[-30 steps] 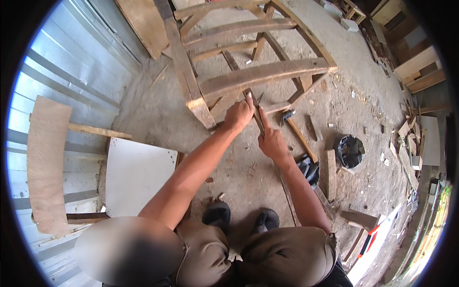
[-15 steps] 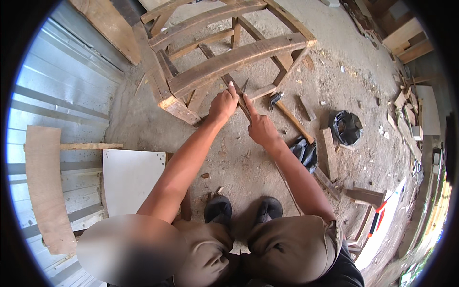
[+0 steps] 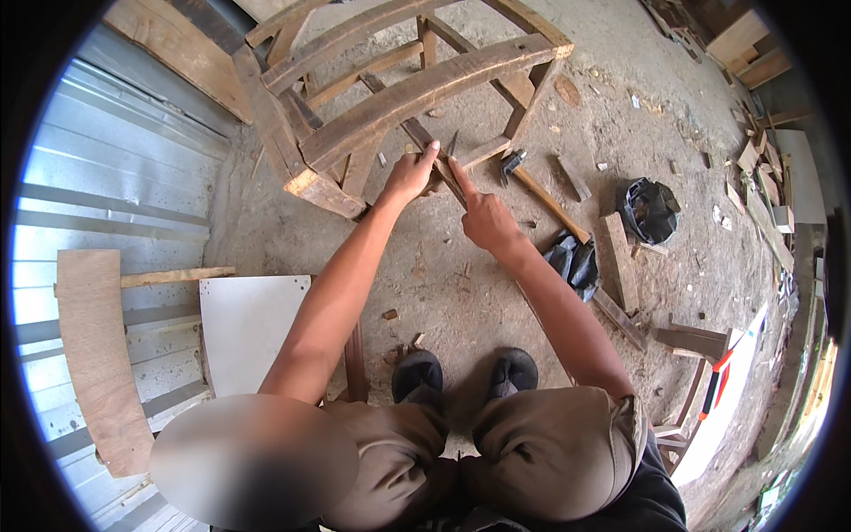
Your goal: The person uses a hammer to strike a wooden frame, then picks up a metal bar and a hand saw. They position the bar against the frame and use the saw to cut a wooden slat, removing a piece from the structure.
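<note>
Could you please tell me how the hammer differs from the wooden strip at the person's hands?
The hammer lies on the ground, while the wooden strip is gripped by the left hand. The hammer's handle is light yellowish brown; the strip is darker brown. The hammer has a dark head; the strip shows none. Both look long and narrow.

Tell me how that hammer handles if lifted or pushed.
The hammer probably feels head-heavy: its dark head looks metal, its slim handle wooden. It should stay stiff, since the handle looks solid. Pushed, it may pivot, not roll, as the head juts sideways.
</note>
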Tool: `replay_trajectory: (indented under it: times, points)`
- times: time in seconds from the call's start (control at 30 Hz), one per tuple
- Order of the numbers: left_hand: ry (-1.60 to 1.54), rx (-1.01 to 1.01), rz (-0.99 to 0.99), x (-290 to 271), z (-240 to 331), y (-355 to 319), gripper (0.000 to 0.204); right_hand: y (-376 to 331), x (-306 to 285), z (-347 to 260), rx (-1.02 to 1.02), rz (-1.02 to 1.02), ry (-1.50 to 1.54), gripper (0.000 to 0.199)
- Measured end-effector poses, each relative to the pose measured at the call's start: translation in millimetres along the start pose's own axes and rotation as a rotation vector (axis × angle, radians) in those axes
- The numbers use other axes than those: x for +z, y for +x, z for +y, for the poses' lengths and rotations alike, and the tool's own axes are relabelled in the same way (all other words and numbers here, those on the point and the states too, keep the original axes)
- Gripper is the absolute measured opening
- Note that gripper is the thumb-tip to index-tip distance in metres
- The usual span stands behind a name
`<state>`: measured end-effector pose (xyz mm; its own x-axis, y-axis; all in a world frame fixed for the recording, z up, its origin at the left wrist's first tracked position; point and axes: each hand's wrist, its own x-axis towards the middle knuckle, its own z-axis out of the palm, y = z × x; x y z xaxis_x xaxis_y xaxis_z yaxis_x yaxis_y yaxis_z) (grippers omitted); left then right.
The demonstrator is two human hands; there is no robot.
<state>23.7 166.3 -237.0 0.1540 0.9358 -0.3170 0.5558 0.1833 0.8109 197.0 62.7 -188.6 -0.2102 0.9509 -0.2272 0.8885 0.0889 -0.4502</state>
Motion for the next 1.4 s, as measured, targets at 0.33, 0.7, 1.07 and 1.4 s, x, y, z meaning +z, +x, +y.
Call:
replay_trajectory:
  times: [0.33, 0.7, 1.07, 1.4]
  points:
    - [-0.332, -0.201, -0.139, -2.2, 25.0, -10.3, 0.062, -6.9, -11.3, 7.5, -0.038, -0.055, 0.116, 0.088]
    - [-0.386, -0.194, -0.041, 1.3, 42.0, -17.1, 0.083, -7.0, -7.9, 186.6, 0.079, 0.232, 0.069, 0.051]
    - [-0.347, -0.215, 0.019, -5.2, 37.0, -13.6, 0.059, -12.3, 23.0, 146.4, 0.217, 0.643, -0.111, 0.047]
    - [-0.368, -0.053, 0.200, 8.1, 12.6, 1.7, 0.047, 6.5, -4.0, 12.5, 0.233, -0.122, 0.614, 0.065]
